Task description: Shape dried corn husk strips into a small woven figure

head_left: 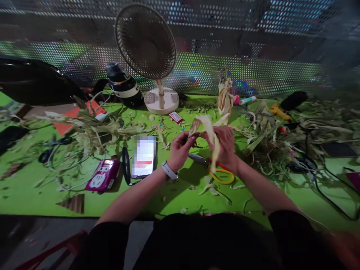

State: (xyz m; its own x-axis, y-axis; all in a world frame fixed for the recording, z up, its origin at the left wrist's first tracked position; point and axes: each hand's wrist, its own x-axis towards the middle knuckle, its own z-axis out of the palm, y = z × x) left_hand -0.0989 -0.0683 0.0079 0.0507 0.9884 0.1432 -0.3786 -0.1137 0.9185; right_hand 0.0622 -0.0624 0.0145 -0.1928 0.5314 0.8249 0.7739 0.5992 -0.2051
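Observation:
Pale dried corn husk strips (208,125) arch up between my two hands above the green table. My left hand (180,148), with a white band on the wrist, pinches the base of the husk between thumb and fingers. My right hand (225,142) is closed on the husk from the other side, and one long strip hangs down over it. What lies between the fingertips is partly hidden. Below my hands rest scissors (222,175) with red and yellow handles, their blades pointing left. A curled husk scrap (212,189) lies just in front of them.
A fan (161,107) and a black bottle (126,92) stand at the back. A phone (144,155) and a purple power socket (103,175) lie left. Husk piles (270,142) spread right, near a yellow glue gun (279,111) and cables. A bundled husk figure (225,97) stands behind my hands.

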